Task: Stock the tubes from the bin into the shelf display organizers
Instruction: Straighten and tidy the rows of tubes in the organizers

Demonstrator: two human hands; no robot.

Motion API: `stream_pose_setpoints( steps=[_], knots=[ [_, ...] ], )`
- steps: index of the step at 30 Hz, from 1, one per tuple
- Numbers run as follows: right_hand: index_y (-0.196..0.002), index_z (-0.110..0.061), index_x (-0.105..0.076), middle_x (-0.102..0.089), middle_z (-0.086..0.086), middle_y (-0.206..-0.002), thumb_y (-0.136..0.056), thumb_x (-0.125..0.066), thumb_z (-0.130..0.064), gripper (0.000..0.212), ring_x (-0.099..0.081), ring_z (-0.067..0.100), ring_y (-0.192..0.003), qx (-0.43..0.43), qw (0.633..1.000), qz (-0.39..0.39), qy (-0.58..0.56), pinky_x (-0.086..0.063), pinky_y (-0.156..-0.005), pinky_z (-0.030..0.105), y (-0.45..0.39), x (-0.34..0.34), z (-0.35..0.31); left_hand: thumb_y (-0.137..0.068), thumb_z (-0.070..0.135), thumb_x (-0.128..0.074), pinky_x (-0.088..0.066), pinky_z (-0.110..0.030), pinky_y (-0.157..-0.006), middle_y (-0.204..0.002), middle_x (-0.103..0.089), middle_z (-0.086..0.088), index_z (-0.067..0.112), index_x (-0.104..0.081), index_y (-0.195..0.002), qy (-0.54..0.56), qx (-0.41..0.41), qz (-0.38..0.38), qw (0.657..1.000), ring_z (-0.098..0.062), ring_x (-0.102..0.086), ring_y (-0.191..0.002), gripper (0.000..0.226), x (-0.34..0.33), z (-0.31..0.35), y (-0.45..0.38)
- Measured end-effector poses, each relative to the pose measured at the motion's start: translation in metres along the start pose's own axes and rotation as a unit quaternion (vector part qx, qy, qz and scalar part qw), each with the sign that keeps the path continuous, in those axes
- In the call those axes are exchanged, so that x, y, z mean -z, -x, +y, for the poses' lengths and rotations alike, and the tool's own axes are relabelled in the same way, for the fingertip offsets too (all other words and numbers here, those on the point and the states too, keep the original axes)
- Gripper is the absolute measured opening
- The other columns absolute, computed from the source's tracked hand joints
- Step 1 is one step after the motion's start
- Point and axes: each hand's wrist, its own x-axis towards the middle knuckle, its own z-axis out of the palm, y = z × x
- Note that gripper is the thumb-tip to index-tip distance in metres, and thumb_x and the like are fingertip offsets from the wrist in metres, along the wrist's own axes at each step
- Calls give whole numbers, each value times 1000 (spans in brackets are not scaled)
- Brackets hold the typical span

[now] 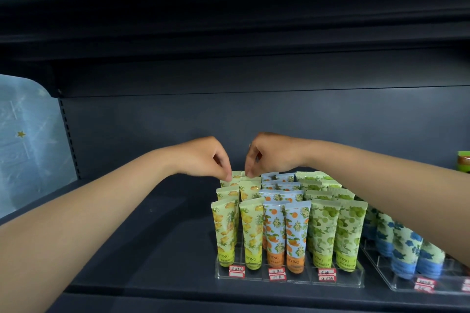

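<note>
A clear acrylic organizer (290,281) on the dark shelf holds upright tubes in rows: yellow pineapple tubes (250,231) on the left, orange-blossom tubes (295,234) in the middle, green tubes (348,231) on the right. My left hand (206,157) pinches the crimped top of a yellow tube (230,181) in the back row. My right hand (264,153) pinches the top of the neighbouring back-row yellow tube (251,180). The bin is out of view.
A second clear organizer (407,287) with blue-flower tubes (404,249) stands to the right, partly under my right forearm. A green-lidded jar (463,165) sits at the far right. A translucent plastic sheet (28,139) hangs at the left. The shelf (152,223) has a back wall and a shelf above.
</note>
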Motion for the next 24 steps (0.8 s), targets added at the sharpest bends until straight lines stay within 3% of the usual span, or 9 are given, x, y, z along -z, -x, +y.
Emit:
stream_pose_setpoints(
  steps=[4, 9, 12, 15, 18, 24],
  knots=[
    [-88, -18, -74, -65, -13, -82, -82, -70, -24, 8, -55, -2, -69, 2, 1000, 3, -4, -40, -62, 14, 0, -1, 0, -78, 27, -73, -39, -27, -69, -82, -72, 8, 29, -74, -69, 9, 3, -20, 1000, -9, -53, -72, 9, -3, 0, 3],
    [-89, -16, -74, -70, -9, -89, -81, -71, -24, 11, -58, 1, -75, 0, 1000, -11, -2, -46, -71, 18, -1, -3, -1, -80, 26, -71, -41, -20, -70, -81, -70, 13, 29, -73, -69, 5, 9, -27, 1000, 0, -55, -69, 12, -4, 3, 5],
    [-90, -15, -74, -72, -3, -96, -81, -72, -25, 13, -61, 9, -85, -5, 1000, -20, 7, -48, -80, 23, 0, -3, -1, -80, 31, -71, -41, -22, -75, -85, -69, 9, 24, -74, -73, 3, 15, -26, 1000, -3, -57, -76, 11, -3, 3, 7],
    [-86, -17, -74, -72, -4, -95, -80, -73, -25, 10, -60, 8, -83, -2, 1000, -22, 8, -46, -74, 19, 1, -4, -2, -80, 35, -70, -41, -23, -77, -86, -68, 7, 22, -75, -76, 3, 20, -28, 999, -5, -56, -78, 15, -1, 2, 8],
    [-79, -20, -72, -70, -5, -92, -79, -74, -25, 5, -57, 4, -75, 7, 1000, -22, 7, -41, -66, 16, 3, -5, -5, -79, 31, -72, -43, -19, -79, -85, -69, 11, 21, -76, -77, 7, 13, -47, 999, 4, -57, -74, 11, -1, 3, 10],
    [-79, -20, -72, -68, -6, -92, -79, -73, -27, 7, -53, 4, -70, 22, 999, -23, 31, -35, -60, 14, 11, -4, -11, -76, 23, -75, -41, -18, -65, -85, -70, 4, 28, -71, -63, -17, -6, -39, 999, 1, -52, -63, 15, -5, 4, 10]
  ],
)
